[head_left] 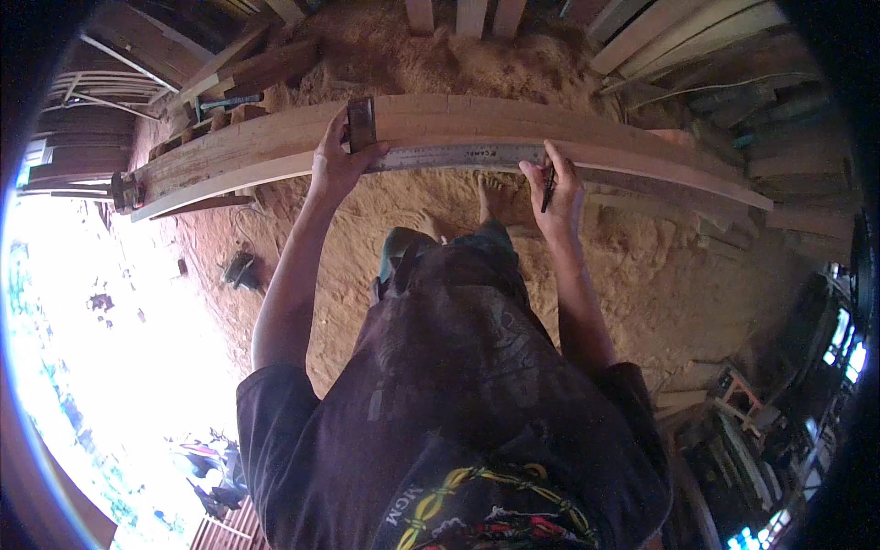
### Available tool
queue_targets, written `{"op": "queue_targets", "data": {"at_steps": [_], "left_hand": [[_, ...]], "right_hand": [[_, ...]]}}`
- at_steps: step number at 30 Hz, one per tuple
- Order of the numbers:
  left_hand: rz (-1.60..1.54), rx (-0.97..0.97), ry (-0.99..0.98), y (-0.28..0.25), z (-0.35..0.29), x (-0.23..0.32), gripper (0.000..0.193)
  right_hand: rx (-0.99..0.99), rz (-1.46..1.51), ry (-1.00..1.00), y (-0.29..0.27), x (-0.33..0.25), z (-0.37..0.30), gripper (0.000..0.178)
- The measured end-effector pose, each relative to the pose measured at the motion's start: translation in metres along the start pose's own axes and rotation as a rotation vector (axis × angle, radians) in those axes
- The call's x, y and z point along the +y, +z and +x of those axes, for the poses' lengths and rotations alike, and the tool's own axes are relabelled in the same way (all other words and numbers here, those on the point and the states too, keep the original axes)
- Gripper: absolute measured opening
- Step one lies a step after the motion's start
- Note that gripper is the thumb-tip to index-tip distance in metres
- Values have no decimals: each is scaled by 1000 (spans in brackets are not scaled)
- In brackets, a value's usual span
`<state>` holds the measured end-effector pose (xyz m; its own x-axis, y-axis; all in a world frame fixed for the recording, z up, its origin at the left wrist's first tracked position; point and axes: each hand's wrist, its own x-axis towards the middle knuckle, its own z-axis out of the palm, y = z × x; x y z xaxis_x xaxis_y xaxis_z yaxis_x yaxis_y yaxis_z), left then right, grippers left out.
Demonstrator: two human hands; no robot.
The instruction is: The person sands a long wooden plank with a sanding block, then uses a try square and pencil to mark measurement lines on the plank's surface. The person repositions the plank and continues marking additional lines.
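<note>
The fingers point(376, 150) of the left hand point(335, 169) are curled in around a metal try square at its corner, thumb along the near side. The square has a dark rectangular block point(362, 126) and a long grey steel blade point(449, 157), which runs right along the near edge of a long reddish-brown wooden beam point(440, 114). The right hand point(561, 191) is at the blade's right end, thumb and forefinger spread a little there, with a slim black pencil-like stick point(547, 190) gripped among its fingers.

The beam spans the scene from left to right. A dark fitting point(124, 191) sits at its left end, and a hammer-like tool point(229, 102) lies beyond its far left part. Farther off stand three pale timber ends point(471, 18) side by side; stacked boards point(697, 41) crowd the far right, and more timber point(206, 69) lies far left. On the sandy brown ground point(642, 266), to the near left, is one dark green-black object point(240, 269) of unclear kind. Two bare feet point(491, 197) stand just near of the beam.

The blade carries graduation marks and dark printed lettering; the dark shirt point(458, 367) bears pale letters and a yellow barbed-wire print.
</note>
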<state>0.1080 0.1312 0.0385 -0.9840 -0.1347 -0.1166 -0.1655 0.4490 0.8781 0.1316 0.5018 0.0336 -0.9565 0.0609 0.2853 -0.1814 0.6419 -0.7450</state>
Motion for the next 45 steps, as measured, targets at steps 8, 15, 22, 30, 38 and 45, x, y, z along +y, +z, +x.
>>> {"op": "queue_targets", "data": {"at_steps": [8,15,22,30,38,45], "left_hand": [[110,-57,-63,-6,11,-6,98],[179,-63,-15,-18,19,-12,99],[217,-103,-67,-21,23,-4,97],[285,-151,-60,-25,30,-4,98],[315,-134,-100,-25,25,11,95],[332,-134,-73,-25,25,9,97]], "right_hand": [[48,-87,-27,4,-8,-6,44],[71,-136,-39,11,-9,-8,44],[58,-64,65,18,-12,-6,44],[104,-57,6,19,-10,-6,44],[119,-74,-63,20,-11,-6,43],[149,-75,-25,19,-16,-7,44]]}}
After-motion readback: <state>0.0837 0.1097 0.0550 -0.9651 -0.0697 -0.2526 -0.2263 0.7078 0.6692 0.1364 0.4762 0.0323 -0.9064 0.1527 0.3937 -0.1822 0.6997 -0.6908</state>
